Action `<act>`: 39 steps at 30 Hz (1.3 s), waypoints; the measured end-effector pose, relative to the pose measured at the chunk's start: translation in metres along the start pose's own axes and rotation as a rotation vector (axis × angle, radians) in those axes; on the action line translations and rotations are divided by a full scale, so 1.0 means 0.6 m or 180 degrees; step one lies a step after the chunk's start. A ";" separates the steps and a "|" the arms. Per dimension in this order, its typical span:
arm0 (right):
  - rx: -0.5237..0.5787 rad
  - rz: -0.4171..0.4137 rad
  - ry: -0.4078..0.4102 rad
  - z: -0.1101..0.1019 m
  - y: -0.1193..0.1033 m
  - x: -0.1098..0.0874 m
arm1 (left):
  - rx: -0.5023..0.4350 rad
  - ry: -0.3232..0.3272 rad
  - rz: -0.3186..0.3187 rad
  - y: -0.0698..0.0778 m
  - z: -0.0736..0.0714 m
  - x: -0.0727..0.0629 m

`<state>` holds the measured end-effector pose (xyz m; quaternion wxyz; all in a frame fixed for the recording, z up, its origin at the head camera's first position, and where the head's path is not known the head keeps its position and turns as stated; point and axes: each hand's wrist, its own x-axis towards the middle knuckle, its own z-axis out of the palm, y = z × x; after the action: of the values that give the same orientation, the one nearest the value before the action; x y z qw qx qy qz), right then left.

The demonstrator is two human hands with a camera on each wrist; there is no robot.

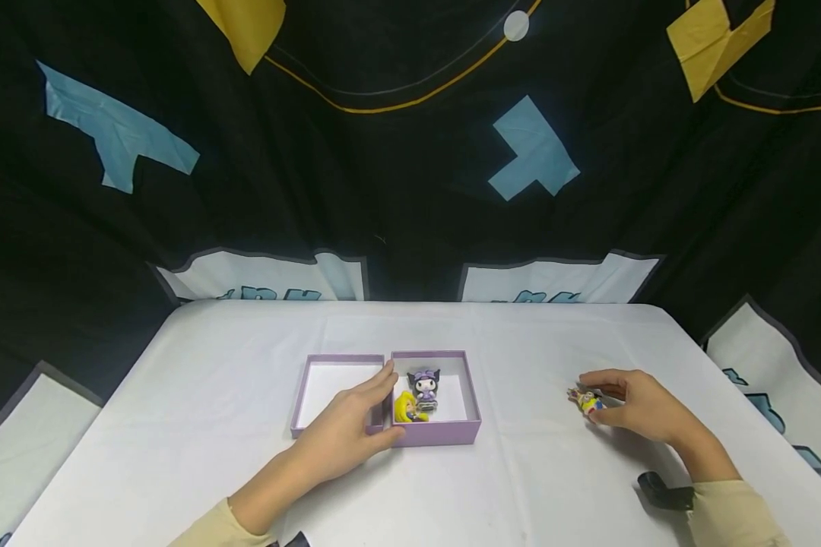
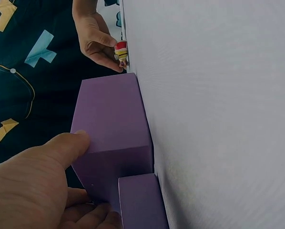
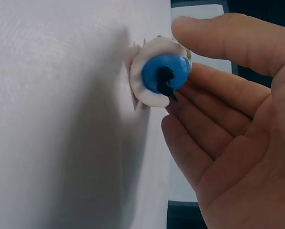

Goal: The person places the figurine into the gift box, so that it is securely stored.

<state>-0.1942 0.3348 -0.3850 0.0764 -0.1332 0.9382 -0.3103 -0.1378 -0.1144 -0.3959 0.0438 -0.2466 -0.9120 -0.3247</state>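
Observation:
My left hand [image 1: 347, 429] holds the left side of an open purple box [image 1: 445, 434], its thumb on the front wall and its fingers along the side. Inside that box are a black-and-purple figurine [image 1: 425, 389] and a yellow-haired figurine [image 1: 407, 409]. On the right of the table, my right hand [image 1: 646, 406] pinches a small red, yellow and blue figurine [image 1: 586, 401] between thumb and fingers, low over the cloth. The right wrist view shows its blue round part [image 3: 157, 71] with a black curl, ringed by white.
A shallower purple box or lid [image 1: 338, 358] with a white inside lies just left of the box, partly behind my left hand. White cloth [image 1: 534, 486] covers the table. Behind it hangs a dark patterned curtain [image 1: 397, 175].

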 end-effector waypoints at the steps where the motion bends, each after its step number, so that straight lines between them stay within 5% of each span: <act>1: 0.0018 -0.0003 -0.0024 -0.002 0.000 0.000 | 0.0001 -0.0001 0.0001 0.000 0.000 0.000; 17: -0.0123 0.0002 -0.0074 0.004 -0.005 -0.001 | 0.0035 -0.0010 0.0003 0.000 0.000 0.000; 39: 0.0006 -0.0801 0.0205 0.050 -0.089 0.041 | 0.0009 -0.0007 0.0011 -0.001 0.001 -0.001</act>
<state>-0.2002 0.2692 -0.3781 0.0068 -0.2398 0.9157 -0.3225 -0.1376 -0.1146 -0.3966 0.0437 -0.2485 -0.9121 -0.3231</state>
